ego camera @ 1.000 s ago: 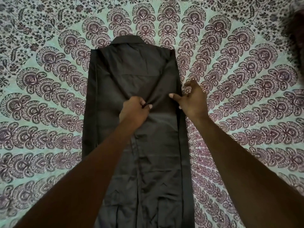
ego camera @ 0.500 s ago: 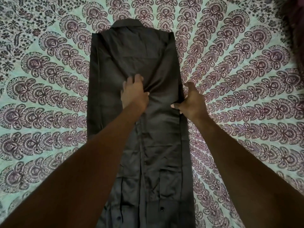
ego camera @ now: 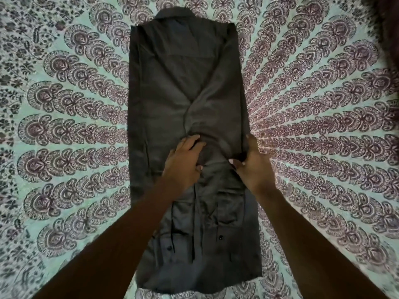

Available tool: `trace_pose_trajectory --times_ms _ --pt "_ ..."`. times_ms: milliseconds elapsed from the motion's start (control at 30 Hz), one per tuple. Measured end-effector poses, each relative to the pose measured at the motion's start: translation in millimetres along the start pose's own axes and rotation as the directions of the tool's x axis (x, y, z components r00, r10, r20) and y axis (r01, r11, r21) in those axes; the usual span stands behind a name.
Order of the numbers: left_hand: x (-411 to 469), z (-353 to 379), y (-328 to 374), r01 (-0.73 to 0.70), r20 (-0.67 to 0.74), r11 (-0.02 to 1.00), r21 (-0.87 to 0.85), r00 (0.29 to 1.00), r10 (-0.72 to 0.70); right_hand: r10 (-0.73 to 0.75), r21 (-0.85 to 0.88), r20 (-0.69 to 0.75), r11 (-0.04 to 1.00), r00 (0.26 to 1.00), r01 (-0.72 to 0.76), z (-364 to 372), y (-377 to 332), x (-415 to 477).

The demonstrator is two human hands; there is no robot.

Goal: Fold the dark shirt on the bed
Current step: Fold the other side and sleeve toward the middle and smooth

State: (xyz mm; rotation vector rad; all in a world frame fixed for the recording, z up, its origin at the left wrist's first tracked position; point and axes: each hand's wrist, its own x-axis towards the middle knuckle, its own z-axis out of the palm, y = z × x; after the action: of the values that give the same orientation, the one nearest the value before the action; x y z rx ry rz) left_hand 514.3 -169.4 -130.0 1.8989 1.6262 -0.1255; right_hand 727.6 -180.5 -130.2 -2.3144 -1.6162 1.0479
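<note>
Head view: shirt (ego camera: 185, 93) lies flat mid-bed (ego camera: 64, 108), collar at 12 o'clock, hem at 6, sides folded in to a strip. Left hand (ego camera: 183, 162) flat, fingers spread, presses the middle, likely pinning the layers. Right hand (ego camera: 253, 165) at the 3 o'clock edge, thumb and curled fingers pinching the fold, probably to square it.

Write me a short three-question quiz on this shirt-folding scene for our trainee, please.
1. True or false: the dark shirt lies with its collar nearest the person.
2. Where does the left hand rest on the shirt? A: its middle. B: its collar. C: its near hem.
3. Fill in: the right hand is at the shirt's ____ edge.

Key: 1 false, the collar is at the far end; 2 A; 3 right.
</note>
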Motion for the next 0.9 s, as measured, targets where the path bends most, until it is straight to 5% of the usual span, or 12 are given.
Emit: trace_pose_trajectory --times_ms 133,233,333,900 --pt "-47.6 18.6 14.2 0.116 -0.146 0.989 -0.092 0.981 -0.129 0.088 0.079 0.022 0.993 0.996 -0.089 0.8 15.0 -39.3" --pt "-90.4 45.5 24.4 0.285 -0.056 0.899 -0.332 0.945 -0.321 0.169 0.143 0.031 0.975 0.985 -0.172 4.7 27.8 -66.3" --pt "-115.5 67.4 28.4 0.408 0.014 0.834 -0.371 0.901 -0.434 0.211 0.175 0.045 0.961 0.976 -0.215 14.2 38.7 -85.2" --pt "-138.5 92.4 29.6 0.402 -0.086 0.803 -0.441 0.871 -0.483 -0.049 0.19 0.145 0.982 0.988 0.021 30.3 61.3 -149.3"
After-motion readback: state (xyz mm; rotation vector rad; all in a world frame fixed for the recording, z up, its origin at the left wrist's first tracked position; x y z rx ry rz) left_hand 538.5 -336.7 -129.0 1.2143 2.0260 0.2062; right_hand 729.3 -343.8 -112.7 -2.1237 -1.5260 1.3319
